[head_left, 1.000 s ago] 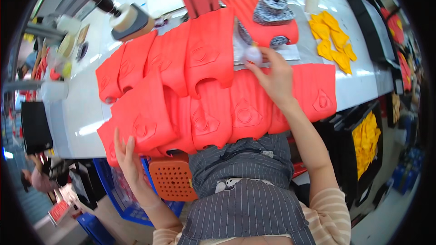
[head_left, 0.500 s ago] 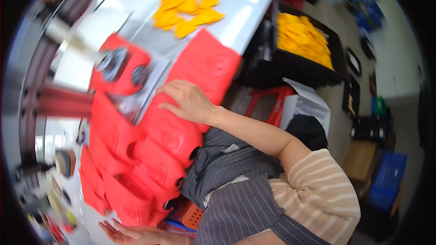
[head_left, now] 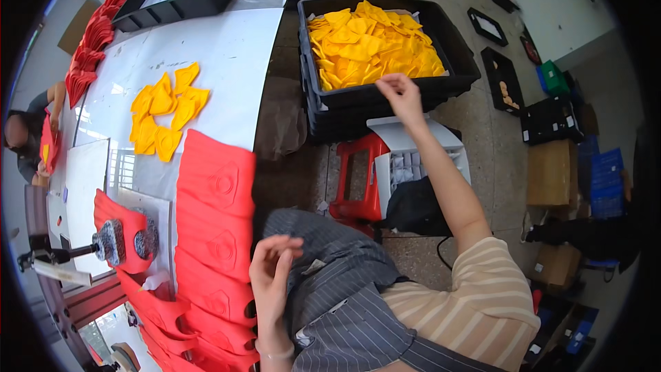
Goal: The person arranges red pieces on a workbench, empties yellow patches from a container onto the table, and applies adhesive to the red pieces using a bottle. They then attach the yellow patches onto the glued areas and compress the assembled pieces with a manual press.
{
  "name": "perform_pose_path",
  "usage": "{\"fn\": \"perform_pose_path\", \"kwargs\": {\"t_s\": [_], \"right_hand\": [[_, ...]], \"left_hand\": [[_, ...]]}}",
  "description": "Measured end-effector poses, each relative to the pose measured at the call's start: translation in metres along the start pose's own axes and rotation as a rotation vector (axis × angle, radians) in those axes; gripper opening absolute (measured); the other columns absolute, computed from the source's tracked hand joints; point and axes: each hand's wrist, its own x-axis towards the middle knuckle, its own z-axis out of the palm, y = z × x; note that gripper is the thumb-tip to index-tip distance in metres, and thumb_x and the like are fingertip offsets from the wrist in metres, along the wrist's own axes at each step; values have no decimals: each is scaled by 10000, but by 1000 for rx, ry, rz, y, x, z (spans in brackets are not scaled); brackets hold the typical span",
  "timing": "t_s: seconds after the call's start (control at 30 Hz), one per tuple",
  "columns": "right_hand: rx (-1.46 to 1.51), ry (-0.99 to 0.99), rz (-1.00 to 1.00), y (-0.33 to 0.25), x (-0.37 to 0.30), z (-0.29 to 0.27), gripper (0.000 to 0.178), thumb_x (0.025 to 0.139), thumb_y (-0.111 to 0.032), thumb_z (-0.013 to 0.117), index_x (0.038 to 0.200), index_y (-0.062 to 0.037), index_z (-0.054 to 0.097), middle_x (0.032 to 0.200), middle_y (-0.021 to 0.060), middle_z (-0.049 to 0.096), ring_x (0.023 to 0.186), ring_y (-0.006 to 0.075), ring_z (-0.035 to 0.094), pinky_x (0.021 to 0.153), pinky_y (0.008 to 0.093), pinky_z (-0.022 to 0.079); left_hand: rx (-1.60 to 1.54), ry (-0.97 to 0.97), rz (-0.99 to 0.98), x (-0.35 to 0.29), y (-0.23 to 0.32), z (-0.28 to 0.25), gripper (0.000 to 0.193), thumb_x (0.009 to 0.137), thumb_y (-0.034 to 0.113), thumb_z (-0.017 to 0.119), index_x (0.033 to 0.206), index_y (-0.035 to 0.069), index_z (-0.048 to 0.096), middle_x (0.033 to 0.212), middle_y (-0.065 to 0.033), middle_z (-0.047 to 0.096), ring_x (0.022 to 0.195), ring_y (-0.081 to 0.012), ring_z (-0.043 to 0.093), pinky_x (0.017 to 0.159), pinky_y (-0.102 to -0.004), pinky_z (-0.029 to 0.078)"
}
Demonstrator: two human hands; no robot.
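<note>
My right hand (head_left: 403,98) is stretched out over the near rim of a black plastic crate (head_left: 385,93), its fingers loosely bent and nothing visible in them. The crate holds a heap of yellow, flat molded pieces (head_left: 365,41). My left hand (head_left: 270,272) hovers beside the right edge of the red molded sheets (head_left: 217,200), palm partly turned up, thumb apart from the bent fingers and nothing held. These soft red sheets overlap in a row along the table edge, each with a raised emblem. A small group of yellow pieces (head_left: 162,100) lies on the white table (head_left: 234,62).
At left, a fixture with grey speckled pads (head_left: 124,241) carries a red piece. A black tray (head_left: 179,0) stands on the table's far end. Beneath the crate are a red stool (head_left: 358,176) and an open white box (head_left: 447,145). Another person (head_left: 31,131) works across the table.
The view has swung right. My right hand has left the red sheets and reached out to the yellow pieces' crate. My left hand has come up beside the red sheets.
</note>
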Motion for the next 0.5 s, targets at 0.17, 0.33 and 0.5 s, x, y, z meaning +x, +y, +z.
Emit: {"fn": "perform_pose_path", "kwargs": {"t_s": [0.17,0.33,0.5], "right_hand": [[-22,2,26,16,21,0,116,861,-113,644,928,-27,602,847,24,629,773,86,577,698,215,456],[-334,-6,-92,-8,11,24,106,870,-94,629,925,-7,607,847,31,624,783,99,574,741,237,459],[-406,12,-140,16,33,24,116,879,-98,624,917,4,583,880,59,619,841,125,584,805,244,448]], "left_hand": [[-134,-234,-179,108,-36,26,220,933,105,519,1130,7,526,1076,-105,627,895,-138,598,824,-259,464],[54,-175,-96,168,-91,49,206,900,114,564,1078,14,539,978,-96,637,830,-137,611,735,-249,485],[213,95,-101,158,-147,45,172,836,83,583,996,23,563,825,-120,657,751,-241,660,667,-317,506]]}}
